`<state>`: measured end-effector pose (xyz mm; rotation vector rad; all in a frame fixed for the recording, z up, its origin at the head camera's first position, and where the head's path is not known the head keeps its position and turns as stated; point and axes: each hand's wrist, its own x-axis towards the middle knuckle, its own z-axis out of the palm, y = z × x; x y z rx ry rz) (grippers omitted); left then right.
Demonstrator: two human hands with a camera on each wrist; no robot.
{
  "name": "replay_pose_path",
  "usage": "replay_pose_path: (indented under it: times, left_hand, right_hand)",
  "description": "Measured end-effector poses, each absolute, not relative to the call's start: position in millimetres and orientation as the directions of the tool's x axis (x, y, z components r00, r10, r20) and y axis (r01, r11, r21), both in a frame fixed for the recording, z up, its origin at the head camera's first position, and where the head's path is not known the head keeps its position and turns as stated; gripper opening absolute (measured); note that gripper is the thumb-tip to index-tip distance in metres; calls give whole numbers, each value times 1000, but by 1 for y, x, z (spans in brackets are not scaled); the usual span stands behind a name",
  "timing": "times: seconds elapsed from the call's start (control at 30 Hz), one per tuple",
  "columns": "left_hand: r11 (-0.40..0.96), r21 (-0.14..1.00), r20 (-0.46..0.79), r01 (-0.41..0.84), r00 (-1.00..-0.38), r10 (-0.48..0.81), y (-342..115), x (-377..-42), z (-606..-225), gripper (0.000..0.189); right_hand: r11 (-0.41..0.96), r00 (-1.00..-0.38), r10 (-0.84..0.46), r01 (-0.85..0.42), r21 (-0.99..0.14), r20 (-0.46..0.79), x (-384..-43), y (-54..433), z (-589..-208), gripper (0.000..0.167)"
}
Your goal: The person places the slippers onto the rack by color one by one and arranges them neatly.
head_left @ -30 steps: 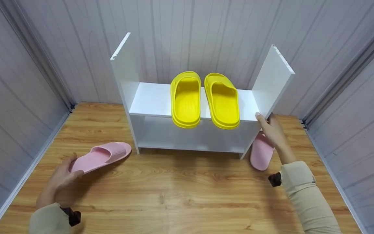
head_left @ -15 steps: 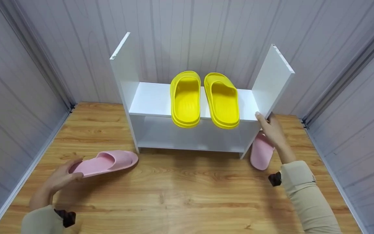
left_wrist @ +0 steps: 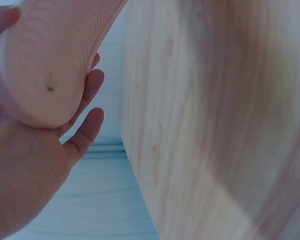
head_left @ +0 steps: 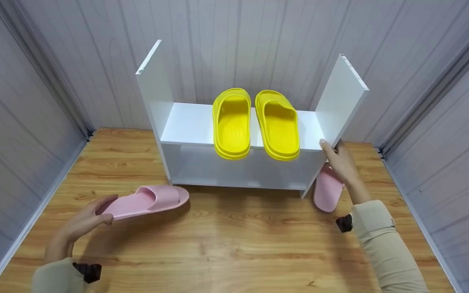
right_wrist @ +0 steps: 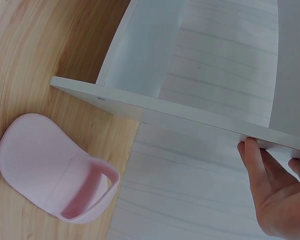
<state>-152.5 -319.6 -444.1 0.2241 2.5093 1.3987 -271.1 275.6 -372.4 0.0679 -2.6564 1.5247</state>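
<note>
My left hand (head_left: 82, 221) holds a pink slipper (head_left: 136, 203) by its heel end, off the floor, its toe pointing right toward a white shoe rack (head_left: 187, 124). In the left wrist view, fingers curl around the heel and the sole's underside faces the camera. My right hand (head_left: 342, 162) grips the rack's right side panel, thumb at the front edge, fingers along the outer face. Beneath that hand, a second pink slipper (head_left: 327, 191) lies on the floor. A yellow slipper (head_left: 232, 126) and another yellow slipper (head_left: 279, 126) sit side by side on the upper shelf.
Under the rack spreads a wood-pattern floor (head_left: 234, 244). A panelled back wall (head_left: 238, 44) stands right behind it, with a left wall (head_left: 18, 142) and a right wall (head_left: 454, 171) at the sides. The rack's lower shelf (head_left: 238, 175) lies below the yellow slippers.
My left hand has carried the pink slipper to the right, so its toe is now near the rack's front left foot. The right hand stays on the rack.
</note>
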Motion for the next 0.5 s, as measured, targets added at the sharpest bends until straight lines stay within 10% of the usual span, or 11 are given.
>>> replay_pose_path:
  times: [0.5]
  left_hand:
    - [444,879,1,173,-932,361,-278,-166,-447,70]
  right_hand:
    - [494,-997,15,-56,-868,73,-272,276,-373,81]
